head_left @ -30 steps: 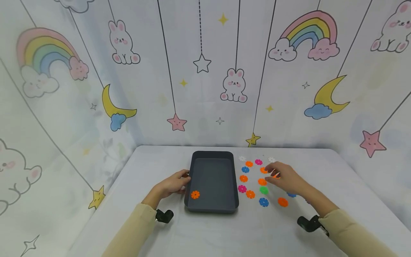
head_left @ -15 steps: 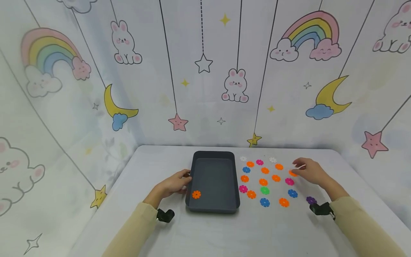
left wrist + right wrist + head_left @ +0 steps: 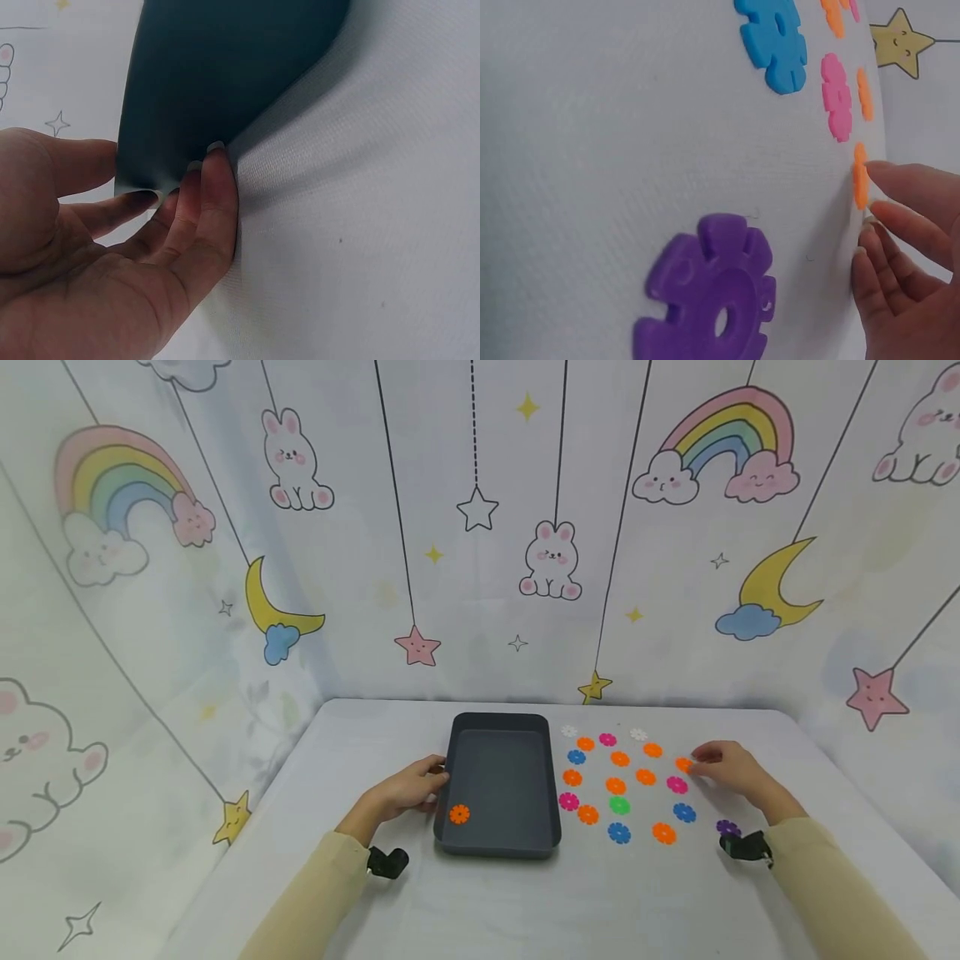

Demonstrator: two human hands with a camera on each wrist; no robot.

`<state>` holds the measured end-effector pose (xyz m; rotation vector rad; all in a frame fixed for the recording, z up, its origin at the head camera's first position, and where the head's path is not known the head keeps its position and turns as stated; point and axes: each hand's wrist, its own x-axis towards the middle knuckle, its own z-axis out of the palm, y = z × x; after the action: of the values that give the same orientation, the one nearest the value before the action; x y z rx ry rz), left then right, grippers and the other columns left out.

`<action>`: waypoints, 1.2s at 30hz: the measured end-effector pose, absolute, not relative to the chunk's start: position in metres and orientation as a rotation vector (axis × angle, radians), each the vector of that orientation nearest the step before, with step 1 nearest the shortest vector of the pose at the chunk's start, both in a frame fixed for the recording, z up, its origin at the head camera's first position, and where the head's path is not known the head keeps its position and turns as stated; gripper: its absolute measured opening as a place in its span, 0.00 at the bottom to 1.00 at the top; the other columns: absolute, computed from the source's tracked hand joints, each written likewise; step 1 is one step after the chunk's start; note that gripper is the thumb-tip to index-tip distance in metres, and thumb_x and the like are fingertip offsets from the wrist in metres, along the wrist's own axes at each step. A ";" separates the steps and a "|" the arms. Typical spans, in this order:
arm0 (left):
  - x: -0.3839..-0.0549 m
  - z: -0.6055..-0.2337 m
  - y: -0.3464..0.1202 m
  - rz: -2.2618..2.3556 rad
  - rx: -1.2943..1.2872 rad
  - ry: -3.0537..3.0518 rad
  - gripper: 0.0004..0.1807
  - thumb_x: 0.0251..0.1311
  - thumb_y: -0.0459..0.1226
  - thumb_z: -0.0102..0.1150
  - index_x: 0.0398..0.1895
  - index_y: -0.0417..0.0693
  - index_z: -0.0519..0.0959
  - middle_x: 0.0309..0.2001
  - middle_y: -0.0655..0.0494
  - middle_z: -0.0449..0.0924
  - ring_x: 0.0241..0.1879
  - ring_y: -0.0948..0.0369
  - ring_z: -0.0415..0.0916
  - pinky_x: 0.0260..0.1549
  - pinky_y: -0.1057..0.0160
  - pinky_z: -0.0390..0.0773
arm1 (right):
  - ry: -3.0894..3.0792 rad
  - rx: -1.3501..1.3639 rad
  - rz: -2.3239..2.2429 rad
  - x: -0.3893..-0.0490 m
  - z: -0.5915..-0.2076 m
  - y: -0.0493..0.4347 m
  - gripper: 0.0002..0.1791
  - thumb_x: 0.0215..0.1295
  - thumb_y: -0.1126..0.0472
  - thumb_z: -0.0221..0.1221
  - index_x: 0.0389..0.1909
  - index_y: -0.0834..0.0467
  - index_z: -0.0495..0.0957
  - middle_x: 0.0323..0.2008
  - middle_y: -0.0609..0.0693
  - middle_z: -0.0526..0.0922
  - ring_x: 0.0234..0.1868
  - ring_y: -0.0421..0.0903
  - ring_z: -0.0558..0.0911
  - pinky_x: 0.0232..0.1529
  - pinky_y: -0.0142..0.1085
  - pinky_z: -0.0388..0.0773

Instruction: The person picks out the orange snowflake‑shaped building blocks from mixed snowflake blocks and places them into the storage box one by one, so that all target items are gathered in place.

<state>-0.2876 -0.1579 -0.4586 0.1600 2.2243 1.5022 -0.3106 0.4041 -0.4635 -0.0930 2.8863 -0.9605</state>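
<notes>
My left hand [image 3: 408,787] holds the left side of a dark grey rectangular tray [image 3: 498,852], thumb at the rim. In the left wrist view its fingertips rest against the tray's outer wall [image 3: 225,67]. One orange notched interlocking disc [image 3: 459,814] lies inside the tray, near its front left corner. On the right, my right hand [image 3: 731,768] pinches another orange interlocking disc [image 3: 683,765] at its edge between thumb and index finger; it lies at the tabletop. Its other fingers touch the cloth in the right wrist view. A purple disc [image 3: 712,292] lies nearer that wrist.
Several flat interlocking discs are spread right of the tray, among them a green disc [image 3: 619,806], a blue disc [image 3: 684,812], a pink disc [image 3: 677,785] and a white disc [image 3: 638,735]. White cloth [image 3: 487,910] covers the table; a printed curtain [image 3: 480,585] hangs behind.
My right hand has moved right across the discs to the far-right orange one, and its thumb and index finger have closed on it. The left hand stays at the tray.
</notes>
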 end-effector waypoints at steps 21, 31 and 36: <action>-0.289 -0.459 -0.158 1.493 0.177 2.216 0.26 0.80 0.37 0.45 0.77 0.40 0.61 0.70 0.41 0.67 0.59 0.49 0.76 0.53 0.49 0.83 | 2.950 -0.104 -0.972 -0.305 -0.466 0.404 0.19 0.70 0.60 0.64 0.51 0.71 0.77 0.44 0.63 0.82 0.45 0.58 0.79 0.48 0.53 0.84; -0.288 -0.460 -0.158 1.479 0.156 2.231 0.28 0.79 0.38 0.47 0.78 0.40 0.60 0.72 0.39 0.65 0.60 0.49 0.75 0.54 0.49 0.83 | 2.959 -0.180 -1.022 -0.292 -0.459 0.399 0.17 0.71 0.60 0.63 0.51 0.70 0.79 0.42 0.58 0.85 0.39 0.50 0.82 0.42 0.38 0.84; -0.288 -0.460 -0.158 1.486 0.161 2.233 0.28 0.79 0.38 0.47 0.78 0.39 0.59 0.73 0.39 0.64 0.60 0.48 0.75 0.53 0.48 0.83 | 2.965 -0.281 -1.063 -0.287 -0.448 0.388 0.16 0.71 0.61 0.64 0.51 0.70 0.79 0.43 0.60 0.85 0.42 0.52 0.83 0.39 0.30 0.83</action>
<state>-0.2883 -0.1577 -0.4599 0.1612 2.2333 1.4855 -0.2873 0.3883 -0.4477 -0.2813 2.9655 -1.0630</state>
